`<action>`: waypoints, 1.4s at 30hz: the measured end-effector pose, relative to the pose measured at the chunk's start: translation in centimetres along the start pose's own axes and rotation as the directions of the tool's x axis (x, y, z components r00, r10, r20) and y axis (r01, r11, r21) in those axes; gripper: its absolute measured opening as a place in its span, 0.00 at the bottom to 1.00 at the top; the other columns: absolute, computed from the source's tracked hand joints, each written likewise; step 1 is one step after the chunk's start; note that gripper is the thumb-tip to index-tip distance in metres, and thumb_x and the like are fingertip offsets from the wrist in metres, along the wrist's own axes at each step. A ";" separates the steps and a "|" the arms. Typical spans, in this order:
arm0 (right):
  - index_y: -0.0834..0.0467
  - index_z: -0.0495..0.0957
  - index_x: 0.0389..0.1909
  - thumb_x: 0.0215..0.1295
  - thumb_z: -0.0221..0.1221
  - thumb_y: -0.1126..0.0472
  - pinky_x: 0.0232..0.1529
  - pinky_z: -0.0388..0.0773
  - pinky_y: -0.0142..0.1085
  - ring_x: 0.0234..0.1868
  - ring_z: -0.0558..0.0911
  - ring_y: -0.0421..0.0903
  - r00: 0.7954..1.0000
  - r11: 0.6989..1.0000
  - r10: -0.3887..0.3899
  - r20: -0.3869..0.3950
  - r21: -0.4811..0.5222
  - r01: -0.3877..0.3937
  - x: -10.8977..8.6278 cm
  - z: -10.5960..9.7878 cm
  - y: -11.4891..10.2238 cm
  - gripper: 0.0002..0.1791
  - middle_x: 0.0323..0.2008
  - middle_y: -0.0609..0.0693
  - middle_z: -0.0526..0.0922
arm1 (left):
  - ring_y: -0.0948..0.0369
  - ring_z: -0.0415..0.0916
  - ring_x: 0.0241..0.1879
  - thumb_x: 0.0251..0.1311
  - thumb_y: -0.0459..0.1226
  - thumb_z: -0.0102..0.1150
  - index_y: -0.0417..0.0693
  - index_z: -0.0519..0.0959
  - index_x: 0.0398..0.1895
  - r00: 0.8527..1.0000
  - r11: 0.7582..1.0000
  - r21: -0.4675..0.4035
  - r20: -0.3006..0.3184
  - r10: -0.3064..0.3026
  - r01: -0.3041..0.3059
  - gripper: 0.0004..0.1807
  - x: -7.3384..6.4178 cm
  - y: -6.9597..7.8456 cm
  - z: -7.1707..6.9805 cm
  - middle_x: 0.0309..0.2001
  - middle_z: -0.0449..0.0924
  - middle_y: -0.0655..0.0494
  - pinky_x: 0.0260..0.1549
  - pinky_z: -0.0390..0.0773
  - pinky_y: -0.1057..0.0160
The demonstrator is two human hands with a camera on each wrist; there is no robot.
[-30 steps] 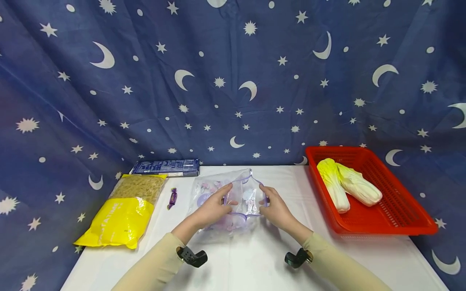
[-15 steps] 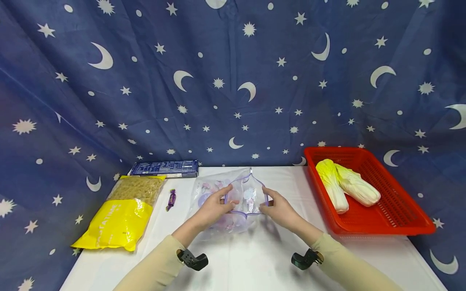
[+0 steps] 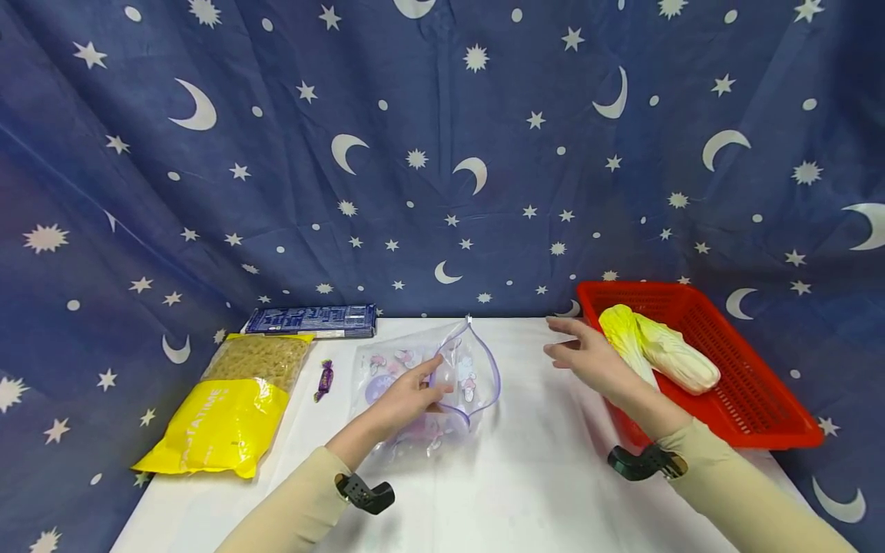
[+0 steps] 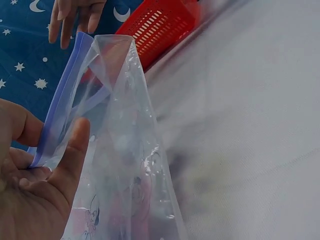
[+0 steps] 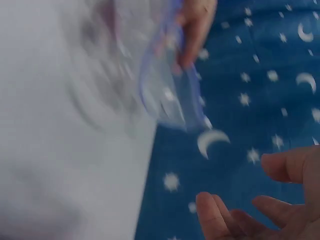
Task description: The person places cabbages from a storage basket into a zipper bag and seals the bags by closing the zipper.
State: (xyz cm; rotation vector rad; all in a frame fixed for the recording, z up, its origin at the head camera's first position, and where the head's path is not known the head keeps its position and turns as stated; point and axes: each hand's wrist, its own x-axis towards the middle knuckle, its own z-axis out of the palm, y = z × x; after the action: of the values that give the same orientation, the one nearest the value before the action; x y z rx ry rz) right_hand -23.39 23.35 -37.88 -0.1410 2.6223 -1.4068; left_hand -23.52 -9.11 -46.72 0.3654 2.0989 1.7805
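Zip bag [image 3: 467, 380] gapes, pinched in our left grip [image 3: 409, 393]; napa cabbages [image 3: 674, 353] near our empty, fingers-apart right grip [image 3: 596, 362] lie unbagged.

Facing me hung a dark blue curtain [image 3: 415, 223], rippled with loose vertical folds and scattered with pale crescents [image 3: 477, 167], spiky stars [image 3: 475, 57] and small round dots [image 3: 516, 14]. It filled the whole width behind the bench [image 3: 525, 476] and came forward along my left and right sides. The bench was white on top, its far edge meeting the curtain. Light fell soft and diffuse, leaving blurred grey shadows on the white, while the curtain darkened towards its upper right corner.
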 end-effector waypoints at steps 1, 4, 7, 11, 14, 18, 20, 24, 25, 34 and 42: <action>0.56 0.59 0.79 0.73 0.60 0.53 0.59 0.79 0.51 0.56 0.82 0.58 1.000 1.000 0.004 -0.015 0.001 -0.003 0.1 -0.9 0.1 0.38 0.74 0.62 0.63 | 0.55 0.84 0.39 0.72 0.37 0.58 0.39 0.51 0.81 1.000 1.000 -0.009 0.007 -0.003 0.003 0.40 0.0 0.1 0.0 0.72 0.63 0.31 0.49 0.84 0.58; 0.60 0.57 0.79 0.75 0.58 0.53 0.61 0.78 0.51 0.58 0.80 0.61 0.998 1.000 0.005 -0.055 0.005 -0.005 0.4 -3.3 0.5 0.38 0.74 0.64 0.62 | 0.54 0.84 0.39 0.73 0.35 0.57 0.40 0.50 0.82 1.000 1.000 -0.014 0.026 -0.013 0.013 0.40 -0.1 0.2 -0.1 0.67 0.70 0.33 0.50 0.83 0.56; 0.63 0.55 0.79 0.76 0.57 0.52 0.64 0.75 0.54 0.63 0.76 0.63 0.997 1.000 0.007 -0.082 -0.003 -0.007 0.6 -5.6 1.3 0.38 0.74 0.67 0.62 | 0.53 0.85 0.42 0.71 0.32 0.55 0.41 0.49 0.82 0.999 1.000 -0.003 0.039 -0.016 0.017 0.41 -0.3 0.2 -0.1 0.65 0.74 0.34 0.51 0.83 0.56; 0.67 0.50 0.80 0.78 0.53 0.49 0.69 0.66 0.60 0.70 0.66 0.66 0.997 0.999 0.038 -0.073 0.020 -0.037 0.5 -8.2 2.8 0.41 0.74 0.69 0.60 | 0.45 0.82 0.53 0.69 0.30 0.54 0.40 0.46 0.82 0.998 1.000 -0.026 0.059 -0.007 0.009 0.43 -0.3 0.0 -0.2 0.75 0.58 0.33 0.52 0.83 0.57; 0.69 0.46 0.80 0.78 0.52 0.47 0.70 0.63 0.63 0.73 0.61 0.69 0.995 0.996 0.087 -0.051 0.041 -0.085 0.7 -9.9 4.4 0.43 0.75 0.71 0.56 | 0.41 0.78 0.58 0.68 0.29 0.54 0.39 0.45 0.82 0.998 0.999 -0.050 0.066 -0.001 0.004 0.43 -0.3 -0.1 -0.3 0.80 0.45 0.34 0.52 0.83 0.57; 0.71 0.44 0.79 0.79 0.50 0.45 0.69 0.62 0.66 0.72 0.59 0.72 0.989 0.989 0.147 -0.035 0.021 -0.146 1.0 -11.6 6.3 0.45 0.76 0.74 0.52 | 0.41 0.77 0.59 0.67 0.28 0.54 0.39 0.46 0.82 0.998 0.999 -0.050 0.062 -0.005 0.008 0.43 -0.3 -0.2 -0.3 0.80 0.41 0.34 0.50 0.84 0.58; 0.72 0.43 0.79 0.78 0.51 0.44 0.69 0.62 0.66 0.72 0.58 0.73 0.983 0.983 0.184 -0.028 0.006 -0.184 1.1 -12.2 6.9 0.46 0.76 0.74 0.50 | 0.40 0.76 0.60 0.67 0.28 0.54 0.38 0.46 0.82 0.998 0.999 -0.048 0.064 -0.003 0.006 0.43 -0.3 -0.2 -0.3 0.80 0.40 0.35 0.50 0.84 0.58; 0.73 0.39 0.78 0.77 0.51 0.40 0.69 0.61 0.67 0.73 0.56 0.75 0.966 0.967 0.255 0.032 0.001 -0.255 1.2 -13.3 7.8 0.51 0.76 0.75 0.46 | 0.41 0.73 0.64 0.67 0.27 0.54 0.37 0.47 0.82 0.997 0.999 -0.051 0.070 0.012 -0.008 0.43 -0.2 -0.2 -0.3 0.80 0.40 0.34 0.50 0.84 0.58; 0.73 0.38 0.78 0.76 0.52 0.40 0.69 0.62 0.66 0.73 0.56 0.75 0.961 0.963 0.271 0.052 -0.002 -0.271 1.3 -13.5 8.0 0.52 0.76 0.75 0.45 | 0.40 0.72 0.65 0.67 0.27 0.54 0.36 0.46 0.82 0.997 0.998 -0.055 0.074 0.016 -0.012 0.43 -0.2 -0.2 -0.3 0.80 0.40 0.34 0.50 0.84 0.58; 0.74 0.52 0.74 0.71 0.58 0.37 0.59 0.76 0.56 0.62 0.71 0.66 0.890 0.909 0.416 0.185 -0.056 -0.413 1.4 -14.7 9.6 0.51 0.63 0.67 0.68 | 0.42 0.70 0.67 0.69 0.25 0.51 0.36 0.44 0.82 0.995 0.997 -0.071 0.097 0.020 -0.013 0.42 -0.1 -0.1 -0.3 0.80 0.40 0.33 0.51 0.84 0.58; 0.72 0.55 0.72 0.71 0.59 0.39 0.59 0.78 0.56 0.62 0.73 0.67 0.853 0.873 0.476 0.215 0.007 -0.488 1.5 -15.3 10.9 0.48 0.64 0.71 0.71 | 0.40 0.68 0.68 0.69 0.25 0.51 0.37 0.43 0.82 0.993 0.996 -0.094 0.120 0.012 0.000 0.43 -0.1 -0.1 -0.3 0.77 0.46 0.28 0.51 0.84 0.58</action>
State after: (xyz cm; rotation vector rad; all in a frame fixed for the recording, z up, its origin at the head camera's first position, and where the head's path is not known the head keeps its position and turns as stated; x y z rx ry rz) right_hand -27.82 41.70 -38.81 0.3419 2.2237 -1.2134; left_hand -23.55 -9.41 -46.75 0.4428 1.9263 1.8059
